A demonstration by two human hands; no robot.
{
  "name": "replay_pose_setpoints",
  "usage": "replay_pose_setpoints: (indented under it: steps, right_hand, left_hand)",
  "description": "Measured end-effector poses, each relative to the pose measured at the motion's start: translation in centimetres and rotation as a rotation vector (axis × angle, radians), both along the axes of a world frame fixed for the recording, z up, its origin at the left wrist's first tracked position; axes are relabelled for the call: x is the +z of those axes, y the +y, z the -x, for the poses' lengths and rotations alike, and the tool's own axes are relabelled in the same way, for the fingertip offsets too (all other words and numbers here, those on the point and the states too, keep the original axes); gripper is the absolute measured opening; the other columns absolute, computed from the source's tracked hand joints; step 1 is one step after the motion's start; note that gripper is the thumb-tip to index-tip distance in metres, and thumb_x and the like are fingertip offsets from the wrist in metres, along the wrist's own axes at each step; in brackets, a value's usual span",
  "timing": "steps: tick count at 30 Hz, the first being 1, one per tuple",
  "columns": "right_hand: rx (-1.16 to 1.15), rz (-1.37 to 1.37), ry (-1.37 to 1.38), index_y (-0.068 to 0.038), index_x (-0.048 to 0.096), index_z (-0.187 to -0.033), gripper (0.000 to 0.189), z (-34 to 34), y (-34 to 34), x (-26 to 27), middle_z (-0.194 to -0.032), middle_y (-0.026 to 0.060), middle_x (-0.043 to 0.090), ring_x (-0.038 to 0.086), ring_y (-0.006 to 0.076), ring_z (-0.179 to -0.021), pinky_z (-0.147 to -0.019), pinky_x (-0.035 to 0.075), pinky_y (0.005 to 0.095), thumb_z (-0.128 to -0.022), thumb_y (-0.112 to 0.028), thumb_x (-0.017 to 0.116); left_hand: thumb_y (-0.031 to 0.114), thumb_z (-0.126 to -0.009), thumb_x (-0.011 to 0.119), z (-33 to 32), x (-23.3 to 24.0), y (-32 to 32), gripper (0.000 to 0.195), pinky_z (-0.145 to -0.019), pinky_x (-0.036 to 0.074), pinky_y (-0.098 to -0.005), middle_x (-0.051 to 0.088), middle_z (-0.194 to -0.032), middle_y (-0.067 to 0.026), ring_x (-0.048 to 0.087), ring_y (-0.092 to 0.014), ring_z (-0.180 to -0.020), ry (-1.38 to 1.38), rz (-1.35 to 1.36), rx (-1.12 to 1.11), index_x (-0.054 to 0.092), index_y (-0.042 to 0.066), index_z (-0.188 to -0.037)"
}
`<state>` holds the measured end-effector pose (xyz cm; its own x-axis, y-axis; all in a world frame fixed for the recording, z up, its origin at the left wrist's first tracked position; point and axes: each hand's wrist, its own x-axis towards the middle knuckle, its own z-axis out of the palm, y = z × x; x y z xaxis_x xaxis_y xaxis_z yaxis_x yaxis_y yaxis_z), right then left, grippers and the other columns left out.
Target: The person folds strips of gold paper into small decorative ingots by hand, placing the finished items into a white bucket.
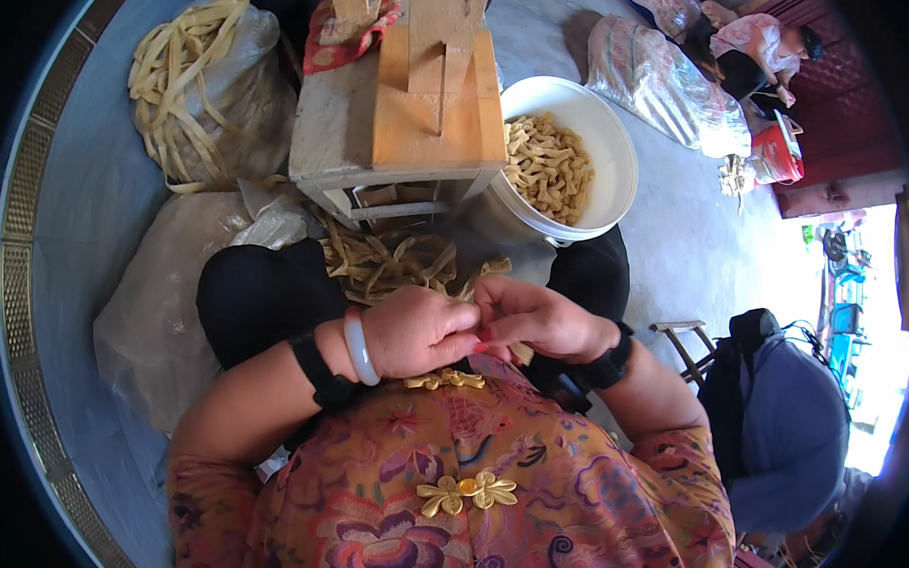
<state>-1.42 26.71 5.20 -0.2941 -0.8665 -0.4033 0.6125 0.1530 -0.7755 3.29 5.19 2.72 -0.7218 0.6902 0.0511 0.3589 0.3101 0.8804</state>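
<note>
Before my chest, both hands are drawn together on a tan strip (523, 353) that looks like rawhide. My left hand (419, 332), with a pale bangle at its wrist, has its fingers curled in at the strip. My right hand (540, 322) pinches it between thumb and fingers. Most of the strip is hidden by the fingers; one end shows below the right hand. Beyond the hands, a pile of loose tan strips (394, 265) lies low between my knees. Knotted bone-shaped pieces (548, 168) partly fill a white bucket (614, 154) beside my right knee.
A small bench (336, 130) bearing a wooden fixture (449, 126) stands ahead. To the left, long strips (184, 75) drape over a plastic sack, near another full plastic bag (177, 294). Two other people (762, 48) (790, 422) sit at the right, near large sacks (635, 82).
</note>
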Motion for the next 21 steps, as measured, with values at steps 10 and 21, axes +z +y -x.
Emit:
replay_pose_setpoints:
  steps: [10,21]
  right_hand:
    - [0.116,-0.067,0.177,-0.005,0.051,-0.095,0.013,-2.4,-0.3,3.4,-0.087,-0.0033,0.051,0.045,0.0039,-0.083,-0.070,0.037,0.0199,-0.087,-0.005,0.061]
    - [-0.385,-0.488,1.840,-0.002,0.057,-0.106,0.029,4.9,-0.8,-2.7,-0.099,0.0150,0.060,0.058,0.0355,-0.090,-0.079,0.047,0.0437,-0.078,-0.004,0.067]
  left_hand:
    - [0.022,-0.090,0.061,-2.1,2.8,-1.1,0.026,-0.055,0.042,-0.0375,0.051,-0.063,-0.0127,0.055,-0.031,-0.060,-0.049,-0.195,-0.114,0.051,0.004,-0.074]
    - [0.020,-0.098,0.049,5.7,0.5,-16.7,0.020,-0.060,0.033,-0.0237,0.046,-0.075,-0.0025,0.039,-0.010,-0.061,-0.391,-1.498,0.697,0.054,0.005,-0.085]
